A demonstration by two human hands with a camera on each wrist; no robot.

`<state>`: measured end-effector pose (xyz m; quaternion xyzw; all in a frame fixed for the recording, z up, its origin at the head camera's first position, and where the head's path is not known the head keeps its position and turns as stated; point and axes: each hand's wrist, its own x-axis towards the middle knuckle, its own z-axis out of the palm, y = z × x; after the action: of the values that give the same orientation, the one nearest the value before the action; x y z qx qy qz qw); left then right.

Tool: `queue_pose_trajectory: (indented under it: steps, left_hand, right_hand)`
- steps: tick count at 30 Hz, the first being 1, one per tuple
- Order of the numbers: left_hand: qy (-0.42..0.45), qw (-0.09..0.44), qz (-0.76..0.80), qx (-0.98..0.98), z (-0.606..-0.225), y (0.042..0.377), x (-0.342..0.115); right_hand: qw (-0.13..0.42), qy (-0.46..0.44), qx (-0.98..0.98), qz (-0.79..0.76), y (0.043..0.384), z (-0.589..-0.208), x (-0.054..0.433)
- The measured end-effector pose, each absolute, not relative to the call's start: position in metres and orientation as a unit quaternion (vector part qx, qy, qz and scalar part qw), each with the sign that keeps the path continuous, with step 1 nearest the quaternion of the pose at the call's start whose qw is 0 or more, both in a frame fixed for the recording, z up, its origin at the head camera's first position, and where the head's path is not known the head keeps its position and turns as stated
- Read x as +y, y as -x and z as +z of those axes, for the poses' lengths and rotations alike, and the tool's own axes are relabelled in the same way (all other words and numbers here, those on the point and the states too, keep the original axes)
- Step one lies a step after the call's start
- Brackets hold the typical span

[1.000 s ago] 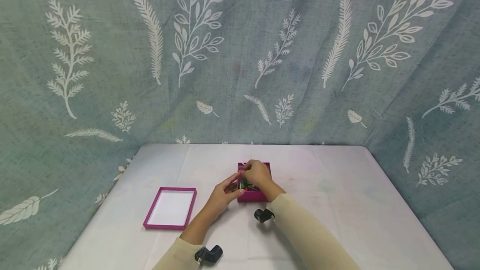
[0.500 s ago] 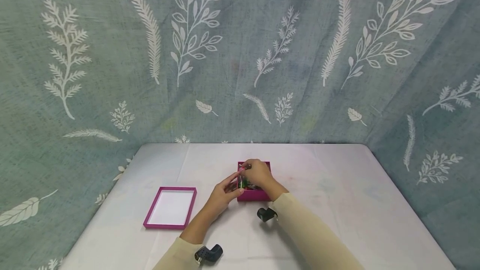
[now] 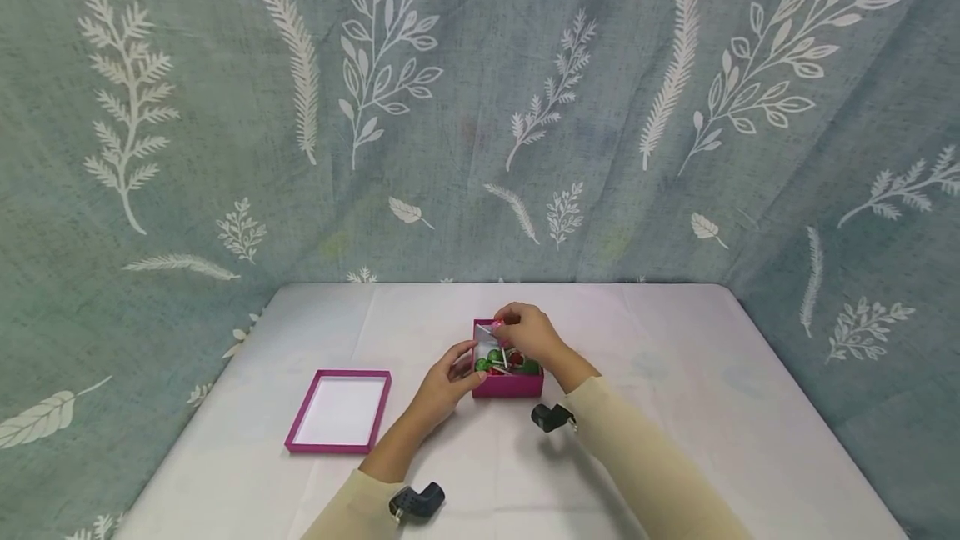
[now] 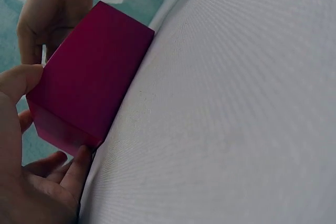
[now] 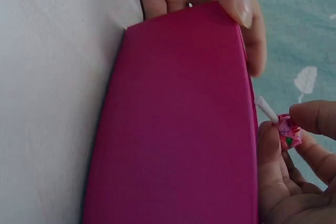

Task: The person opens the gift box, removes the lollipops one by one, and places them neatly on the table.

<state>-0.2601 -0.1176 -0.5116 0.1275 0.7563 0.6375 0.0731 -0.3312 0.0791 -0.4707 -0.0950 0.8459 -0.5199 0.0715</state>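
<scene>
A magenta box (image 3: 507,387) stands uncovered on the table. Inside lie several wrapped lollipops with white sticks, among them a green lollipop (image 3: 494,356) and a red lollipop (image 3: 516,359). My left hand (image 3: 441,394) holds the box at its left side, thumb at the near corner and fingers along the wall. Above the box's right part, my right hand (image 3: 529,333) pinches a pink-wrapped lollipop (image 5: 289,131) between thumb and fingers; its white stick points toward the box's rim in the right wrist view. That hand covers the far right of the box.
A magenta-rimmed lid (image 3: 330,448) with a white inside lies left of the box. Black wrist cameras hang at the left cuff (image 3: 358,507) and right cuff (image 3: 592,407). Behind the white-covered table (image 3: 675,407) hangs a leaf-patterned cloth (image 3: 480,123).
My right hand has shifted right and away from the box's left part, carrying the pink lollipop, so more lollipops show inside. My left hand stays at the box's side.
</scene>
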Motion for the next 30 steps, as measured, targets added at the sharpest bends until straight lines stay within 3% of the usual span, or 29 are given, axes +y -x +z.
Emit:
queue_pose_trajectory:
  steps: [16,30]
  left_hand:
    - [-0.121,0.025,0.590,0.798,-0.543,0.277,-0.120]
    - [-0.126,0.029,0.589,0.798,-0.543,0.277,-0.121]
  right_hand:
    - [0.062,0.067,0.839,-0.536,0.331,-0.460,0.118]
    - [0.057,0.032,0.834,-0.548,0.331,-0.476,0.161]
